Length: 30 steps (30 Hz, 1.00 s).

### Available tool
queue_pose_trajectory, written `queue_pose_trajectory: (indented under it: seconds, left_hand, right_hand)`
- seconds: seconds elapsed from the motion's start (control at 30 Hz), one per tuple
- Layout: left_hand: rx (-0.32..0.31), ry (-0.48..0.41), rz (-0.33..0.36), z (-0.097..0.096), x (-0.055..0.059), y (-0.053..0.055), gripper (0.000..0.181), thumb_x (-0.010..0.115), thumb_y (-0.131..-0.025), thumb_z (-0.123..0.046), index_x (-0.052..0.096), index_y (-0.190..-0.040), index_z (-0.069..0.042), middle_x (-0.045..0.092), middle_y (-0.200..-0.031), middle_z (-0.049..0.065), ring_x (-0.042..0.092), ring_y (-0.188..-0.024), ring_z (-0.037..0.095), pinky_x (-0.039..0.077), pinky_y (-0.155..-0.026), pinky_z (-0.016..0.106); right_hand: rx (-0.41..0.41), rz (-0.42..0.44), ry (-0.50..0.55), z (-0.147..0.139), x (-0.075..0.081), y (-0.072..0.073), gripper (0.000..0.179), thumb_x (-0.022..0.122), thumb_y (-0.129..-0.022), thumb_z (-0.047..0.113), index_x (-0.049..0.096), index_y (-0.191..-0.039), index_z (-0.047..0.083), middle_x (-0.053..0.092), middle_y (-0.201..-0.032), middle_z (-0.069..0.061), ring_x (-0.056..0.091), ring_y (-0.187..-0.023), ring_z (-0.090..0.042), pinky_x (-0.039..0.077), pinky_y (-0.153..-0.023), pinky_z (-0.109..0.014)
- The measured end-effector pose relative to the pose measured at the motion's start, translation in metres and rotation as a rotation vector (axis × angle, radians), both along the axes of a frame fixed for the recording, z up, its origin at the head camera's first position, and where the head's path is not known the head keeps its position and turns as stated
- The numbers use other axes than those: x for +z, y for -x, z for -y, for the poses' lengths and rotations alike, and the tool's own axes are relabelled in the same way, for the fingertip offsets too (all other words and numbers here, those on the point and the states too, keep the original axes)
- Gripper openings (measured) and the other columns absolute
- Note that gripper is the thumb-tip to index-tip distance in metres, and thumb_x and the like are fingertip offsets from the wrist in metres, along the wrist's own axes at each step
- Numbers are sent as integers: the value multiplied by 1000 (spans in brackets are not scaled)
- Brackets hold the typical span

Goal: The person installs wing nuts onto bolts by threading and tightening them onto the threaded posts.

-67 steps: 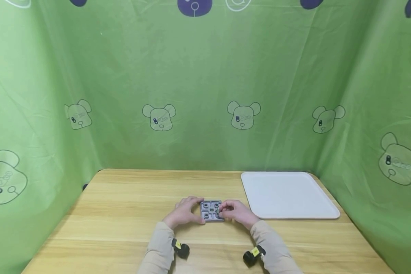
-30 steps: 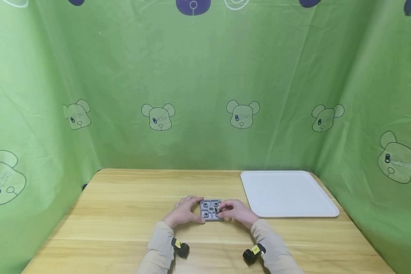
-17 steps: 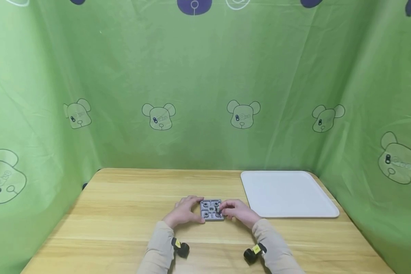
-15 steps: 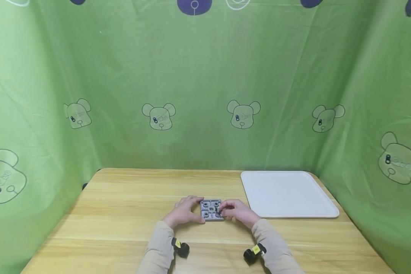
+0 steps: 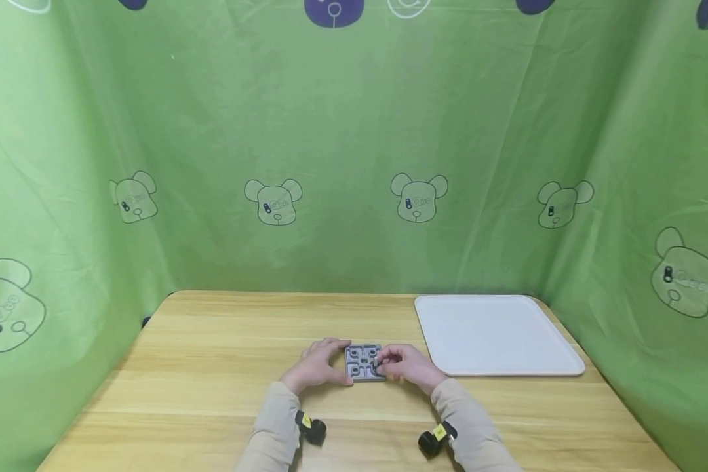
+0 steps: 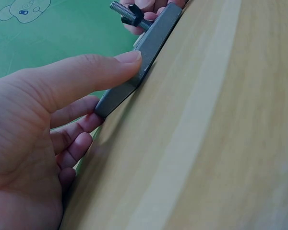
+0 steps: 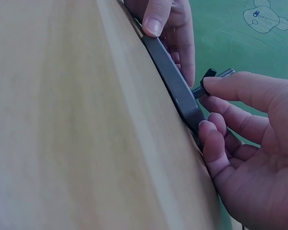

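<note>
A grey square plate (image 5: 355, 362) with moulded slots and holes lies flat on the wooden table. My left hand (image 5: 315, 366) grips its left side, thumb along the near edge and fingers at the far one. From the plate's right part a threaded bolt (image 6: 119, 9) sticks up, with a black wing nut (image 6: 130, 17) partway along it. Thumb and index finger of my right hand (image 5: 410, 365) pinch the wing nut, while its other fingers rest by the plate's right edge. In the head view those fingers mostly hide the bolt.
A white tray (image 5: 498, 334) lies on the table (image 5: 212, 393) at the back right, just beyond my right hand. Green curtains (image 5: 342, 118) with bear prints hang behind and on both sides. Each sleeve carries a black wrist camera (image 5: 314, 431).
My right fingers shift slightly around the wing nut, their curl varying between frames. The left hand and the plate keep their place.
</note>
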<state>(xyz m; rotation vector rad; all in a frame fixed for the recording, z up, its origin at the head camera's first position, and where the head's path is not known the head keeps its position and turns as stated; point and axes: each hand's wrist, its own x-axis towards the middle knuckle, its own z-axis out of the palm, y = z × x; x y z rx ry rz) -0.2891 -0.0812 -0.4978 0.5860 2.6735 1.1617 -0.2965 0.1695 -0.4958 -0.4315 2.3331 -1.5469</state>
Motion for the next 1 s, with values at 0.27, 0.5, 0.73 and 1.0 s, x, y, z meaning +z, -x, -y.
queue_pose_trajectory:
  seconds: [0.27, 0.5, 0.73, 1.0]
  left_hand:
    - [8, 1, 7, 0, -1, 1, 87, 82, -67, -37, 46, -144, -17, 44, -149, 13, 36, -138, 37, 18, -111, 68]
    - [9, 8, 1, 0, -4, 2, 87, 82, -67, -38, 46, -144, -18, 44, -150, 13, 36, -138, 36, 20, -111, 67]
    - [8, 14, -6, 1, -6, 4, 87, 82, -67, -39, 46, -144, -18, 45, -149, 12, 37, -137, 36, 21, -111, 66]
    - [11, 15, -4, 0, -6, 4, 87, 82, -68, -39, 47, -144, -19, 45, -149, 12, 37, -138, 36, 19, -112, 67]
  right_hand:
    - [-63, -12, -16, 6, -2, -2, 27, 73, -80, 10, 65, -102, -5, 59, -83, 0, 50, -72, -12, 42, -54, -19]
    - [-114, -16, -38, 11, -1, -5, 27, 75, -78, 10, 66, -100, -3, 59, -82, -1, 50, -72, -12, 42, -54, -20]
    - [-148, -7, -56, 15, 1, -7, 28, 76, -77, 12, 68, -101, -1, 57, -84, -2, 49, -72, -13, 43, -54, -21]
    - [-22, -29, -11, 4, 0, -1, 28, 74, -79, 9, 65, -100, -6, 60, -82, -1, 52, -70, -11, 46, -55, -21]
